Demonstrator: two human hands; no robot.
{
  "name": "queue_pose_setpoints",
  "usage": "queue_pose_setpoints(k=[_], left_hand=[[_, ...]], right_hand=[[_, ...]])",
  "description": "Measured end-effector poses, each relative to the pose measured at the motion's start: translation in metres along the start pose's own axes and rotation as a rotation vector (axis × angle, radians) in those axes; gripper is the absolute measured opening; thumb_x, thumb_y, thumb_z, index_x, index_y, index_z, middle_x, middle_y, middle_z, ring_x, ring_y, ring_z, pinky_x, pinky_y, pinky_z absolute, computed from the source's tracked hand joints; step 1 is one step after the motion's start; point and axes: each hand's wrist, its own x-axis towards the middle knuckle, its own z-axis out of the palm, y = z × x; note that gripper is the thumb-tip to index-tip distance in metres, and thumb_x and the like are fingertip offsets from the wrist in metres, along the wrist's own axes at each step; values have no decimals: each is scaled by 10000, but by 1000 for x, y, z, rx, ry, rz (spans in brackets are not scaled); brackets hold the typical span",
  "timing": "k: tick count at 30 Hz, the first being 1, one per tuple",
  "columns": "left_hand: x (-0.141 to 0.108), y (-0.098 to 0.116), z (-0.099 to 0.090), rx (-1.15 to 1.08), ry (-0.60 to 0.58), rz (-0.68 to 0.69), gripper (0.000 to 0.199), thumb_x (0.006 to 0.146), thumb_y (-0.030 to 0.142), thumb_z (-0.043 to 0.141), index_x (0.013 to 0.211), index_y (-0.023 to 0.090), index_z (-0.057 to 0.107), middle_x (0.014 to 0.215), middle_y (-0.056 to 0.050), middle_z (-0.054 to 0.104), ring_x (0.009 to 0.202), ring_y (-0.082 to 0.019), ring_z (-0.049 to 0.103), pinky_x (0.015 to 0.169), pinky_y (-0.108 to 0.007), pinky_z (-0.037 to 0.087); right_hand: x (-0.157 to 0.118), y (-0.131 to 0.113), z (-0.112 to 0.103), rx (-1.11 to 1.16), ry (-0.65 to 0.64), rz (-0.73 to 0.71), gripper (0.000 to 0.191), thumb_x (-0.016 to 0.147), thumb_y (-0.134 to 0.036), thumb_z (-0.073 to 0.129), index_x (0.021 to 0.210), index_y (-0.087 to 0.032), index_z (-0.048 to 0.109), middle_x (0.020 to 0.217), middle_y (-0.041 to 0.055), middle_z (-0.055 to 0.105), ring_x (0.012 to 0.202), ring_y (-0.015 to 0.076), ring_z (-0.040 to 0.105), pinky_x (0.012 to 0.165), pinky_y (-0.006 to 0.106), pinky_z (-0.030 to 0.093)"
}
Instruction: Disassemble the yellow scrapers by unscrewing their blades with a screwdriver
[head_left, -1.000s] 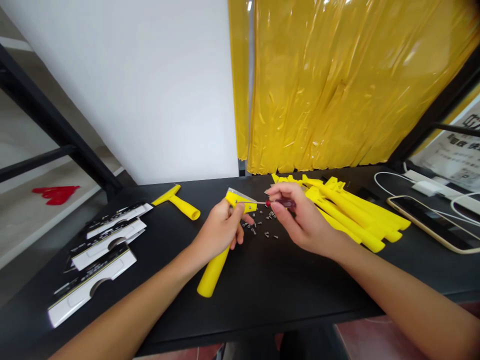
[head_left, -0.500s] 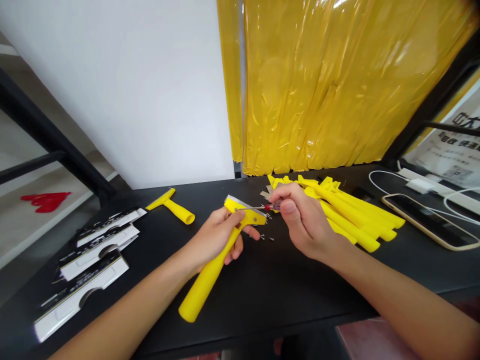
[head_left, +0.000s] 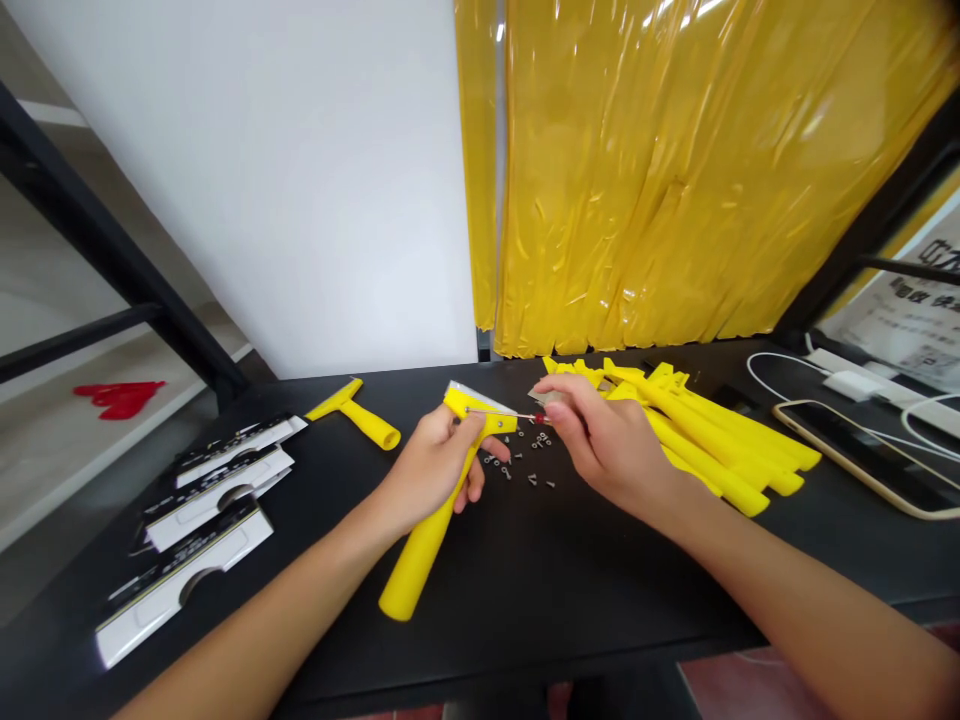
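My left hand point(head_left: 435, 470) is closed around the neck of a yellow scraper point(head_left: 420, 565), whose head with a metal blade along its far edge points away from me. Between the fingers of my right hand point(head_left: 607, 440) is a small screwdriver point(head_left: 538, 418) with a red handle, mostly covered by the fingers. Its thin shaft lies across the scraper head, and the tip meets a screw on the head's left side. A second screw point(head_left: 501, 424) sits at the right of the head. Loose screws and nuts point(head_left: 534, 479) are scattered on the black table point(head_left: 570, 590) below my hands.
Another yellow scraper point(head_left: 352, 412) lies at the left, near several black-and-white packs point(head_left: 191, 580). On the right is a pile of yellow scraper handles point(head_left: 720, 440). Beyond it are a phone point(head_left: 870, 455), a white cable and a power strip point(head_left: 885, 385). A yellow plastic curtain point(head_left: 637, 200) hangs behind.
The view has shifted slightly, so things appear further right. The right-hand fingers have loosened and spread around the screwdriver handle, while its tip stays at the left screw. The scraper is a little more upright.
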Motion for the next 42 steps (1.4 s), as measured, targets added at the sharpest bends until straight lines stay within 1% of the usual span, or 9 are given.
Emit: queue_pose_setpoints(k=[3,9,12,15,22,27,33,38,42], left_hand=[[-1,-5,2,81,23,52,270,994,442,481,1042,178,493,914,-84,736,364,-76,532,291,-200,379],[3,-17,-5,265,129,159,302,992,484,475,1028,191,542,832,-39,725,395,-90,549,333,-214,412],[2,-18,-7,356,151,186,331,1004,487,453,934,190,583,616,5,664,364,-91,523,358,-207,401],[0,-17,-7,325,137,214,312,1004,471,461,935,193,585,730,-26,727,381,-87,547,363,-206,396],[-2,-11,-3,355,153,246,285,1000,432,488,884,192,591,680,-12,709,399,-96,552,396,-215,397],[-3,-10,-5,398,180,268,286,1006,423,476,875,203,603,592,16,659,403,-111,547,429,-231,410],[-1,-10,-9,511,216,299,287,1016,413,455,877,211,603,549,29,611,454,-130,558,511,-253,423],[-1,-10,-11,575,233,333,279,1016,404,439,887,225,609,547,21,603,512,-158,573,541,-265,403],[-3,-9,-11,600,227,358,247,1015,391,436,920,231,598,550,27,587,509,-165,559,548,-272,384]], right_hand=[[-3,-2,4,84,41,80,227,1043,-297,436,1250,-236,507,696,-32,592,524,129,528,536,268,398],[-4,-9,5,119,50,-164,243,1015,-234,475,1254,-250,511,994,67,636,808,183,619,693,311,491],[-5,-7,4,93,27,-26,228,1036,-271,446,1243,-239,536,801,7,634,594,139,574,583,284,443],[-5,-4,1,126,47,89,224,1045,-280,430,1231,-241,549,677,-35,588,486,119,500,514,273,396],[-2,-4,-3,166,60,-111,274,1010,-238,482,1276,-241,545,1103,91,677,898,205,658,758,335,520],[-1,1,-3,149,-13,77,242,1025,-362,486,1065,-239,691,917,42,745,742,179,688,634,286,499],[0,-4,0,315,-76,144,239,991,-313,538,1220,-246,537,709,-26,576,573,141,529,534,270,413],[1,-6,0,258,-121,220,154,996,-374,524,1050,-230,533,657,-51,504,569,136,500,548,273,369],[3,-3,-1,177,-241,219,465,1056,-449,367,698,-206,538,635,-3,579,608,150,555,596,299,361]])
